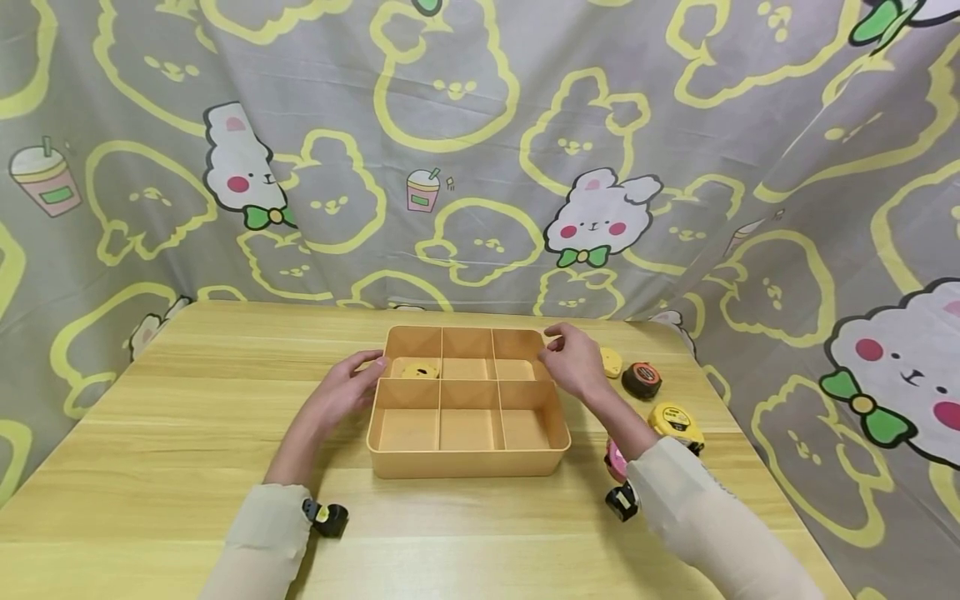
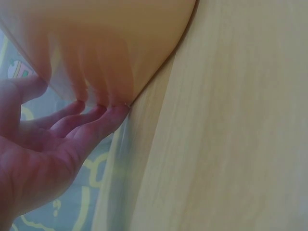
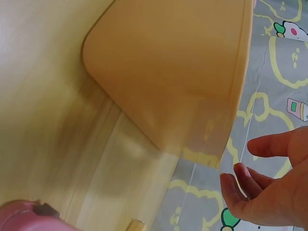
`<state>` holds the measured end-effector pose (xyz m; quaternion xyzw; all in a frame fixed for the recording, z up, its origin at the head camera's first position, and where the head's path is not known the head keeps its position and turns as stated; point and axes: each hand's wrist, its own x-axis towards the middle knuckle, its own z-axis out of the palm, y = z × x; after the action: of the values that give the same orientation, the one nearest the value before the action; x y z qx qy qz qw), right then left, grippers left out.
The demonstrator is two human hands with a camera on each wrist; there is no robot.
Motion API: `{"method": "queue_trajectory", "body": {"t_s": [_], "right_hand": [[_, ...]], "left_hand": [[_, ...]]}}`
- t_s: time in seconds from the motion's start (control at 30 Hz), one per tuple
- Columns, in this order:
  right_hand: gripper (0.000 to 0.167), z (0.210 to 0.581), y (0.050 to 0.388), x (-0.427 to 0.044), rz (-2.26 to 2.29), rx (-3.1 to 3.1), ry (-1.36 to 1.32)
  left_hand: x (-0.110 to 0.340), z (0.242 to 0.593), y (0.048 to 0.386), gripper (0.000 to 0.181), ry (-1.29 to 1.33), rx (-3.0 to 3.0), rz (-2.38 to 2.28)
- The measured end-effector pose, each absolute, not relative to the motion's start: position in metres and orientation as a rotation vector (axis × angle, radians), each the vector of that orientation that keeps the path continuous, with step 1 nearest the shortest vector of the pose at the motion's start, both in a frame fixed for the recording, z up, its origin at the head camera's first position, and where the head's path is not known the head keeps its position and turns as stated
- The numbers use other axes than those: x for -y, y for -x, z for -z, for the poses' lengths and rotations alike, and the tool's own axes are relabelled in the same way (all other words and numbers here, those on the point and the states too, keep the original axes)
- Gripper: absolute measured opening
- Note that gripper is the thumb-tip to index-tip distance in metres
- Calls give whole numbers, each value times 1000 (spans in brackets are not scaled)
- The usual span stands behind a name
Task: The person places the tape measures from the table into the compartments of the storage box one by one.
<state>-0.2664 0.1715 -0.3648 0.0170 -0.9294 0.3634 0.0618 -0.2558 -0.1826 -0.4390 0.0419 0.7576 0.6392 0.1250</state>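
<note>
An orange-tan plastic box with several compartments stands on the wooden table. In its back left compartment lies a small yellow thing with black marks, probably a tape measure. My left hand is at the box's left side; in the left wrist view the fingertips of the left hand touch the box wall, thumb near the rim. Beside the back right corner is my right hand. The right wrist view shows the right hand with loosely bent fingers, a small gap from the box.
Right of the box lie a black and orange tape measure, a larger yellow tape measure, a pale yellow round one and a pink one, partly behind my right forearm. A patterned grey curtain hangs behind the table.
</note>
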Motion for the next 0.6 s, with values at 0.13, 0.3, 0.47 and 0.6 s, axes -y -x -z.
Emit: {"method": "queue_trajectory", "body": {"t_s": [0.13,0.3,0.47,0.6], "right_hand": [[42,365,266,-177,-1084,2825,-44],[40,367,264,-186,-1063,2842,-30],[41,368,262,-198,-1047,2861,-1],[42,371,260,-208,-1034,2883,27]], "left_hand": [[183,441,256,66,-126,-2205,-1868],[183,442,256,69,-124,-2205,-1869],[183,441,257,70,-117,-2204,-1869],[183,441,256,65,-117,-2196,-1873]]}}
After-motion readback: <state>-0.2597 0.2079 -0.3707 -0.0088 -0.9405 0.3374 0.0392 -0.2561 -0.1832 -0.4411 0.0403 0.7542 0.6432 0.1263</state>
